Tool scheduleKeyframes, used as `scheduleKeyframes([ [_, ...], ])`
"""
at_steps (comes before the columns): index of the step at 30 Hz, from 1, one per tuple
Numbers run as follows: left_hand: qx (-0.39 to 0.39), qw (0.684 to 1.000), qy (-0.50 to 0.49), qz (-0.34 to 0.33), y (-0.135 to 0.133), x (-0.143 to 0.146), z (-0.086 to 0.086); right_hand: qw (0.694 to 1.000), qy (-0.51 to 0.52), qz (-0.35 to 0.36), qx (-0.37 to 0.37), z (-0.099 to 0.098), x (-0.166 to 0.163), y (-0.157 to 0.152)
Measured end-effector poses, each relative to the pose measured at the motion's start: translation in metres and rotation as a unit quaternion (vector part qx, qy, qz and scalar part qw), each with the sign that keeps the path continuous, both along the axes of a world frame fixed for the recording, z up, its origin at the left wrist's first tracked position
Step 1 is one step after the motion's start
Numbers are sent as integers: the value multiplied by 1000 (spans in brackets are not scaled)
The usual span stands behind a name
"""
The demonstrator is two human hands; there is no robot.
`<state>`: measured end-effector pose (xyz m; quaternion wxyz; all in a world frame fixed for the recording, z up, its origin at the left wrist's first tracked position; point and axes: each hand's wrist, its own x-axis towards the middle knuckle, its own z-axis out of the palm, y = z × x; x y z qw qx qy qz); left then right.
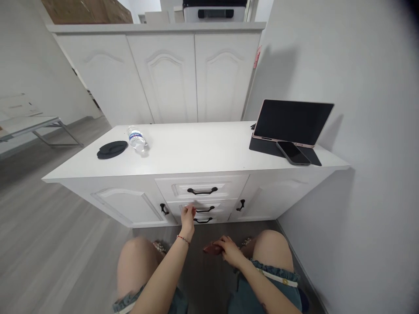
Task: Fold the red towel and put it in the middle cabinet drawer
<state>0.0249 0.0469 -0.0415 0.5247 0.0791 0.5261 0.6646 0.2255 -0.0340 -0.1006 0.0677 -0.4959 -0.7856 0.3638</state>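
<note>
Down low in front of the white low cabinet [196,152], both bare knees in shot, and the left hand [188,216] is up at the stack of three drawers in the middle. Its fingers are bent and bunched right at the left end of the black curved handle [205,209] on the middle drawer [221,206]. Touching it, by the look of it, but whether it has a real grip on the bar I cannot tell. There is a red string bracelet [183,239] on that wrist.

The right hand [230,251] sits low between the knees, just above the grey wood floor [49,244], fingers curled around a small reddish-brown object [212,249]; what it is I cannot make out.

All three drawers are shut: the top drawer [229,185], the middle one, and the bottom drawer [203,220] just under the hand. Nothing of their insides shows. The cupboard door [124,205] on either side is closed too.

Up on the cabinet top, a clear plastic water bottle [137,140] with a blue label lies on its side, cap on; how much is in it I cannot tell. Just beside it to the left lies a black round flat pad [112,149]. Over at the right end, against the wall, a dark-screened tablet [293,121] stands propped on its dark cover [265,148], and a black phone [293,153] lies flat on that cover.
</note>
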Motion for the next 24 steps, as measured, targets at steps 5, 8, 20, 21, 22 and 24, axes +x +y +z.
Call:
scheduleKeyframes([
  [5,-82,996,-29,-17,-12,-1,-31,1000,-15,-5,1,3,1,0],
  [8,-114,991,-58,-37,-12,3,-41,1000,-15,-6,1,2,1,1],
  [20,-144,979,-133,-51,26,11,-63,1000,18,-24,2,-3,4,1],
  [21,-138,980,-133,-49,25,12,-64,999,21,-28,0,-3,4,1],
  [22,-132,981,-133,-48,24,13,-64,999,24,-31,-3,-3,4,1],
  [24,-121,983,-130,-46,19,14,-66,999,31,-38,-11,-3,4,2],
])
